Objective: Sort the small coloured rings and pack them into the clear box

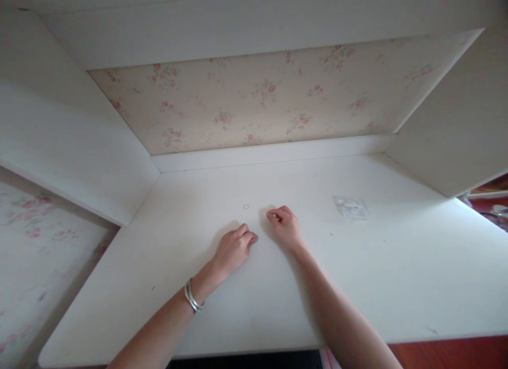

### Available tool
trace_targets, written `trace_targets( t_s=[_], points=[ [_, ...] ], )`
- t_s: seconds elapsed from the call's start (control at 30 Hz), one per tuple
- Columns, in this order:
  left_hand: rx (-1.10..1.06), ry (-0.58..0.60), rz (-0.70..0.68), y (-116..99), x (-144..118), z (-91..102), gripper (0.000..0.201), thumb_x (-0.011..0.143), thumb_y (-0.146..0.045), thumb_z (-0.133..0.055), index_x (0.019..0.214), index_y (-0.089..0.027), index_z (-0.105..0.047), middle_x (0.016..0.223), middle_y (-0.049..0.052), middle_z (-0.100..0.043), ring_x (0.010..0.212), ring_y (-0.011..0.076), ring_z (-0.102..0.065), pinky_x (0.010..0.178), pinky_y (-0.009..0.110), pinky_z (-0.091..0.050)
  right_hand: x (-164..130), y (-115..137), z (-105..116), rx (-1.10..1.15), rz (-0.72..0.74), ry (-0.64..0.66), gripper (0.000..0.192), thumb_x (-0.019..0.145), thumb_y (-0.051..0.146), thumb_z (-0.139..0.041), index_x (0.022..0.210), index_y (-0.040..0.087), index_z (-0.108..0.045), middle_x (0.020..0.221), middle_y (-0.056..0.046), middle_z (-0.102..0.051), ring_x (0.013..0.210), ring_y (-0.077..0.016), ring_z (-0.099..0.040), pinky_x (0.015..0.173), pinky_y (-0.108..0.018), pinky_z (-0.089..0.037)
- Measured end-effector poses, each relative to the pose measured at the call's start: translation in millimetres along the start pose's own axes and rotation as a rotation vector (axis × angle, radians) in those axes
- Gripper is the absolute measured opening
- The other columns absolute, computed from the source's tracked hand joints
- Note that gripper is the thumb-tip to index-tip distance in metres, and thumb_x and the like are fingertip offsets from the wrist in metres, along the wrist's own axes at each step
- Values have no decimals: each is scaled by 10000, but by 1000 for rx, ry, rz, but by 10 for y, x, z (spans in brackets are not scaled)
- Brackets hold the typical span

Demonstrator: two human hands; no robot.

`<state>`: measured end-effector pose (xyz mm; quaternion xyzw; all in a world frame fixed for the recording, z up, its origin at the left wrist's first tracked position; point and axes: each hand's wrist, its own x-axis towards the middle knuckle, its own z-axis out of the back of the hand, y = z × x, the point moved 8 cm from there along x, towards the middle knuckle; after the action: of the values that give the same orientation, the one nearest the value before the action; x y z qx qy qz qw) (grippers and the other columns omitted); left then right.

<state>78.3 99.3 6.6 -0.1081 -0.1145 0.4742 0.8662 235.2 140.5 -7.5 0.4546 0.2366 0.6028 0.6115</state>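
Note:
A small thin ring (246, 204) lies flat on the white desktop (222, 326), beyond my hands. Closest to it on the near side is my left hand (234, 247), resting low over the desk with thumb and fingers pinched together. Whatever its fingertips may hold is too small to make out. My right hand (286, 228) is also closed in a pinch, a short way to the right and apart from the left. What may be in that pinch is hidden. A silver bangle (191, 296) circles my left wrist.
A clear plastic bag (351, 207) lies on the desk to the right. Tiny dark specks dot the surface. White side panels (75, 115) and a flower-patterned back wall (257, 101) enclose the desk, with a white overhang (254, 27) above.

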Motion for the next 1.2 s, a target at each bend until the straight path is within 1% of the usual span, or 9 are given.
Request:
trace_targets(
  t_s=[0.2, 0.33, 0.4, 0.5, 0.6, 0.67, 0.77, 0.97, 1.2],
  points=[
    [9, 8, -11, -58, 9, 10, 295, 924, -266, -386, 910, -243, -679, 837, 44, -588, 746, 152, -581, 719, 278, -438, 2, -6, 2, -3, -7, 8, 225, 807, 336, -514, 789, 208, -698, 767, -22, -575, 630, -122, -503, 624, -258, -403],
    [-94, -76, 2, -35, -3, 190, 287, 922, -286, -391, 903, -245, -674, 826, 40, -593, 747, 143, -576, 742, 265, -436, -2, -15, 5, -3, 4, 3, 224, 805, 337, -516, 785, 207, -697, 765, -21, -573, 626, -121, -508, 618, -257, -404],
    [-182, -194, 61, 100, -51, 363, 282, 921, -310, -392, 922, -231, -662, 837, 42, -599, 751, 136, -569, 744, 249, -436, -6, -16, 5, -13, 13, 5, 230, 808, 340, -512, 794, 205, -697, 760, -24, -571, 638, -125, -515, 624, -259, -407],
    [-279, -389, 207, 469, -204, 592, 282, 901, -357, -419, 913, -201, -653, 833, 39, -607, 707, 129, -549, 724, 243, -435, -9, -22, -7, -35, 19, 19, 243, 812, 353, -504, 811, 208, -699, 757, -28, -571, 644, -132, -518, 624, -262, -410],
    [-354, -452, 376, 900, -380, 622, 314, 860, -429, -460, 900, -188, -657, 733, 15, -592, 648, 134, -525, 659, 244, -422, -17, -23, -26, -62, 27, 30, 250, 817, 360, -502, 806, 207, -698, 766, -31, -580, 639, -133, -519, 613, -261, -409],
    [-493, -432, 504, 1160, -482, 534, 359, 829, -477, -485, 908, -169, -653, 677, 1, -588, 623, 134, -525, 617, 235, -409, -33, -6, -48, -89, 43, 38, 249, 825, 355, -496, 807, 207, -695, 776, -32, -588, 638, -130, -523, 610, -257, -405],
    [-672, -346, 575, 1335, -541, 389, 406, 791, -518, -509, 914, -160, -656, 654, -11, -583, 587, 125, -500, 550, 223, -369, -68, 45, -102, -159, 76, 64, 256, 847, 352, -472, 833, 219, -690, 796, -27, -597, 644, -126, -535, 602, -247, -395],
    [-762, -271, 530, 1309, -517, 364, 413, 782, -529, -501, 882, -159, -655, 681, -2, -606, 597, 131, -506, 542, 225, -350, -26, 296, -337, -378, 156, 198, 260, 876, 308, -435, 858, 262, -690, 878, -12, -611, 711, -118, -569, 644, -228, -387],
    [-754, -246, 477, 1280, -513, 352, 396, 793, -510, -472, 856, -164, -654, 609, -18, -558, 555, 126, -486, 514, 224, -334, 308, 594, -712, -563, 254, 305, 267, 874, 266, -445, 759, 260, -686, 881, -24, -623, 771, -141, -565, 626, -236, -365]
  ],
)
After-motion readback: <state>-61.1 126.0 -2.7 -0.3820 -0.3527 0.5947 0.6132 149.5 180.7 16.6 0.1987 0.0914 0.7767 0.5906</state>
